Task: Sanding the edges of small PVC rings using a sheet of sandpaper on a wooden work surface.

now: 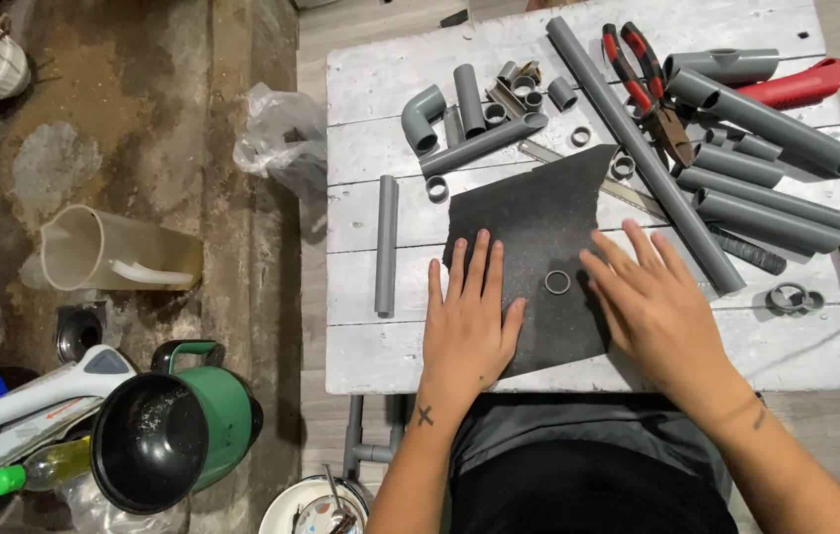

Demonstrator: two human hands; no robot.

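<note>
A dark sheet of sandpaper [538, 213] lies on the white plank table [380, 361]. My left hand [469, 316] rests flat on the sheet's near left part, fingers spread. My right hand [649, 302] presses flat on its right edge, fingers pointing up and left. Between the two hands a small grey pipe ring [557, 282] sits on the sandpaper, touched by neither hand. Both hands hold nothing.
Several grey pipe pieces lie around: a short pipe [386, 244] on the left, an elbow [422, 117], a long pipe [642, 153], and thicker pipes [771, 119] at right. Red-handled pliers [642, 84] lie on top. On the floor at left are a green kettle [182, 420] and a plastic jug [113, 252].
</note>
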